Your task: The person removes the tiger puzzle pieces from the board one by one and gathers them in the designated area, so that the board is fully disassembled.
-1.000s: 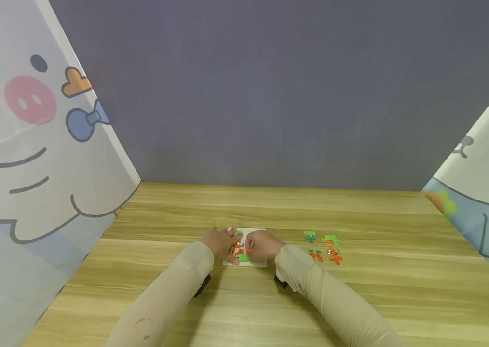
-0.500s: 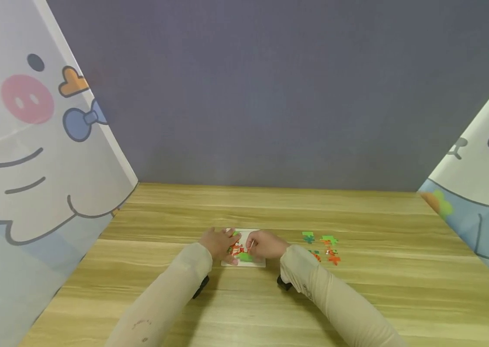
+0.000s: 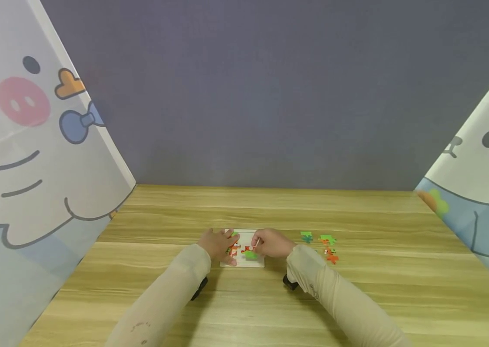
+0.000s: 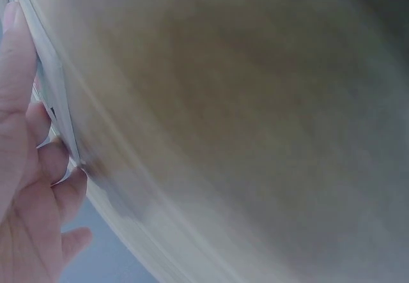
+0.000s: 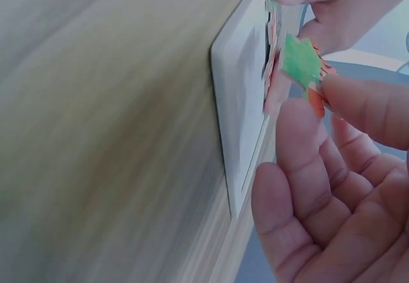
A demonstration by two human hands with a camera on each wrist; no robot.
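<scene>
A white puzzle board [image 3: 244,233] lies on the table in front of me, bare on its right side. My left hand [image 3: 217,245] rests over the board's left part with fingers spread, beside placed orange tiger-pattern pieces [image 3: 233,248]. My right hand [image 3: 273,244] pinches a green and orange jigsaw piece [image 5: 301,61] between thumb and finger. In the right wrist view that piece is tilted and held off the board's surface. The left wrist view shows the left hand's fingers at the board's edge.
Several loose jigsaw pieces lie right of the right hand: a green and teal one [image 3: 306,236], a green and orange one [image 3: 327,239] and orange ones [image 3: 332,259]. The right sleeve [image 3: 311,270] hides part of that area. A grey panel [image 3: 244,96] stands behind the table.
My right hand has moved a little to the right over the board, taking the green and orange jigsaw piece along and turning it. The left hand stays on the board.
</scene>
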